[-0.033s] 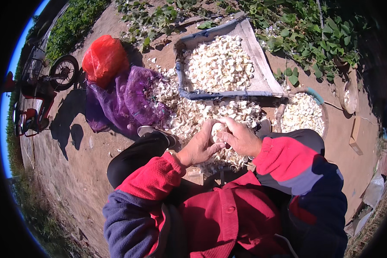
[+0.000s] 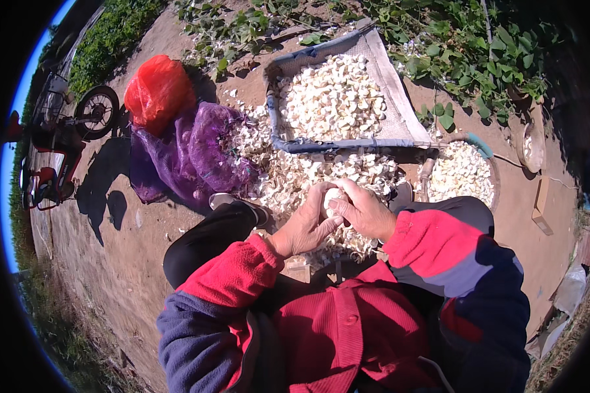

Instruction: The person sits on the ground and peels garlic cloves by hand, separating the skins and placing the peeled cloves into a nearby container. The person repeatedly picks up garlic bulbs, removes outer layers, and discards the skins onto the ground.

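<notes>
A whitish garlic bulb (image 2: 334,197) is held between my two hands, above a heap of papery garlic skins (image 2: 314,171). The fingers of my left hand (image 2: 306,224) curl around its left side, with the thumb near its lower edge. Opposite, my right hand (image 2: 370,214) grips the bulb, its thumb pressed on the front. Fingers cover much of the bulb. Beyond my hands, a blue-rimmed tray (image 2: 354,143) lined with woven cloth holds many pale garlic cloves (image 2: 334,98). More cloves (image 2: 461,174) fill a round basket on the right, beside my knee.
Left of the heap lie a purple mesh bag (image 2: 193,154) and an orange-red plastic bag (image 2: 158,93). A red motorbike (image 2: 52,164) stands far left. Leafy vines (image 2: 452,52) border the far side. On the right are a shallow bowl (image 2: 534,147) and a brick-like block (image 2: 542,205).
</notes>
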### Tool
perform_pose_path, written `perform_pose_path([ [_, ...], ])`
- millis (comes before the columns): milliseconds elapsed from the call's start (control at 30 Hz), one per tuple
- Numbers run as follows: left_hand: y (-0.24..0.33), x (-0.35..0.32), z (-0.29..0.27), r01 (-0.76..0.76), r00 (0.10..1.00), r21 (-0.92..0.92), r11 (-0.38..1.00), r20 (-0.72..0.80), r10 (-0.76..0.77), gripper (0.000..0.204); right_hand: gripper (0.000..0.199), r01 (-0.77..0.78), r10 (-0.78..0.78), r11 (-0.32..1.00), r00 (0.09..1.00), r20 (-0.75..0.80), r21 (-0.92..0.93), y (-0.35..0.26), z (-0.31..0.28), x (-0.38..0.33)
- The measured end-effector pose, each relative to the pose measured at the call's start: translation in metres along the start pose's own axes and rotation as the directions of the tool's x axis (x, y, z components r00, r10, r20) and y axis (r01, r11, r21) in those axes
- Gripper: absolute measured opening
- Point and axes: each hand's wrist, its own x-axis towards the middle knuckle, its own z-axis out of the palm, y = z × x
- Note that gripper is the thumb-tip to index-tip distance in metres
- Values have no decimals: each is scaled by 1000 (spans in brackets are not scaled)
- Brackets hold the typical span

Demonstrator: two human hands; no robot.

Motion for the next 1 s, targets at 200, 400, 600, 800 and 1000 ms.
perform_pose_path([
  [200,11,1,11,-67,948,141,988,-298,107,50,36,147,-152,988,954,-257,-40,-6,22,3],
  [400,22,12,2,-83,876,126,988,-463,133,44,36,303,-351,935,868,-350,-185,-23,26,20],
  [600,18,16,4,-52,856,-320,946,-501,-123,41,52,302,-358,921,905,-228,-247,-34,20,24],
  [800,9,24,4,-98,756,-387,917,-628,-184,42,68,500,-606,736,787,-114,-456,-35,21,23],
  [1000,20,13,-17,-13,901,-897,442,-202,-384,37,66,393,-404,913,910,-95,-111,-34,17,23],
])
